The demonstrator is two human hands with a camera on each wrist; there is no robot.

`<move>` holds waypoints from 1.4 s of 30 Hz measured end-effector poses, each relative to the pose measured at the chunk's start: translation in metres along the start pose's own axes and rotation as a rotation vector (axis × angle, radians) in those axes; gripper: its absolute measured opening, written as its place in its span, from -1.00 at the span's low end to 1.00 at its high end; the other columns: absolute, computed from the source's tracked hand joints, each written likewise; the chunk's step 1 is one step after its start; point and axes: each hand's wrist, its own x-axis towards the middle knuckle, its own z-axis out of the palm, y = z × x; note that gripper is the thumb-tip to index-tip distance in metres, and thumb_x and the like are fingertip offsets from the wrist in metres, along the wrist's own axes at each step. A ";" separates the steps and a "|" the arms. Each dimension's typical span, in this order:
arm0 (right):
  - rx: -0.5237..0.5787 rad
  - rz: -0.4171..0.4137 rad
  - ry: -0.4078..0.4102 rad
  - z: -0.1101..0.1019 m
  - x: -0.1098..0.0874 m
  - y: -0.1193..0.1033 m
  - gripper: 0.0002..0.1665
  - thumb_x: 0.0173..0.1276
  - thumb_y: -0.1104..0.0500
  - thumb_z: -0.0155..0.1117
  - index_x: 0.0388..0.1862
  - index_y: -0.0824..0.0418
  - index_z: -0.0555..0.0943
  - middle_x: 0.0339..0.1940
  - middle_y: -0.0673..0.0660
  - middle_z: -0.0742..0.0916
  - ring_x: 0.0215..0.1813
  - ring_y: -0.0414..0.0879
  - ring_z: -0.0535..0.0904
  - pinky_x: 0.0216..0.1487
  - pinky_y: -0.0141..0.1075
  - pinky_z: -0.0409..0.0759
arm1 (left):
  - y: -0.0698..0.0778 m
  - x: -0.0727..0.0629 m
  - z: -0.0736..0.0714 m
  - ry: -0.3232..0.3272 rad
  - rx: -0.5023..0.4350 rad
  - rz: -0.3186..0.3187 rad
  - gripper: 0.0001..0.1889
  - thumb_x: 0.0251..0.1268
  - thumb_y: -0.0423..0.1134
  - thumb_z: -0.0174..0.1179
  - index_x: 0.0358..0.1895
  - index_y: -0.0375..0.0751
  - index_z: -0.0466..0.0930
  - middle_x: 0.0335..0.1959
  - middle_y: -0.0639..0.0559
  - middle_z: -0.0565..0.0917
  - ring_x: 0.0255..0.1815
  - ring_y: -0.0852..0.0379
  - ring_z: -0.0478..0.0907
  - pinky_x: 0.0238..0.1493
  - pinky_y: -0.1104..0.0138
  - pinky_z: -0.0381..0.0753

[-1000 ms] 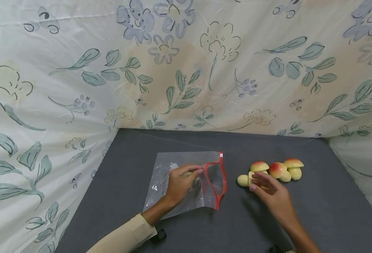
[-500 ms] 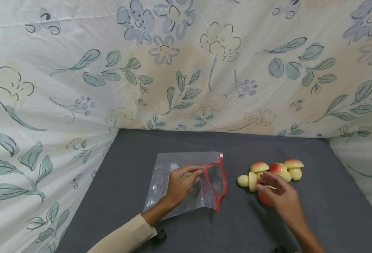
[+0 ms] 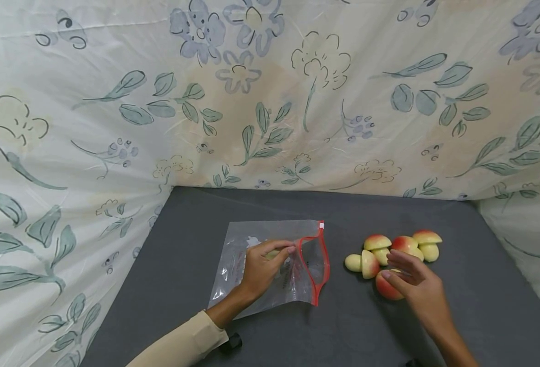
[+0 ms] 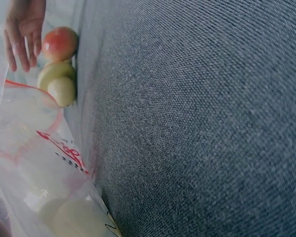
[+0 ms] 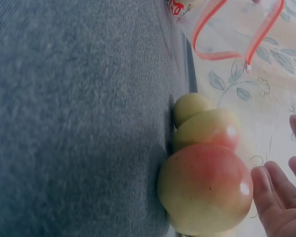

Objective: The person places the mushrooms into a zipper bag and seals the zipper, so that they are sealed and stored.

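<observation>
My left hand pinches the upper layer of a clear zip bag near its red-edged mouth, which gapes toward the right. Inside the bag, a rounded pale yellow thing shows through the plastic in the left wrist view. Fingers spread and relaxed, my right hand hovers beside a toy mushroom with a red and yellow cap. The right wrist view shows the fingertips right at that cap's side. Left of it another toy mushroom lies on its side, stem toward the bag.
Behind these, more toy mushrooms stand in a row: one on the left, one in the middle, one on the right. A dark grey cloth covers the table. Flowered fabric hangs round its back and sides.
My right hand has drawn back to the right, away from the mushroom lying on its side, and the front red-capped mushroom has come into view. The left hand and the bag stay put.
</observation>
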 end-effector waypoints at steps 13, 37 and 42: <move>-0.021 0.064 -0.008 -0.013 0.001 0.004 -0.31 0.43 0.19 0.53 0.47 0.27 0.52 0.16 -0.37 0.69 0.07 -0.51 0.69 0.00 -0.59 0.64 | 0.002 0.000 0.001 0.007 0.005 0.021 -0.90 0.37 -0.38 0.45 -0.11 -0.26 0.85 -0.20 -0.08 0.86 -0.22 0.07 0.82 -0.18 0.28 0.79; -0.206 0.136 -0.116 -0.026 0.001 0.027 -0.17 0.39 0.09 0.57 0.53 0.29 0.43 0.19 -0.26 0.68 0.03 -0.73 0.46 -0.06 -0.67 0.56 | 0.020 0.003 0.000 0.018 0.039 0.027 -0.90 0.29 -0.53 0.43 -0.18 -0.37 0.82 -0.25 -0.18 0.85 -0.27 -0.01 0.82 -0.23 0.19 0.80; -0.247 0.189 -0.155 -0.027 0.002 0.028 -0.11 0.40 -0.01 0.56 0.56 0.28 0.40 0.43 0.45 0.58 0.02 -0.68 0.45 -0.11 -0.62 0.58 | 0.001 -0.002 0.001 0.008 0.036 0.013 -0.89 0.30 -0.48 0.45 -0.14 -0.31 0.83 -0.22 -0.13 0.85 -0.24 0.03 0.82 -0.20 0.24 0.80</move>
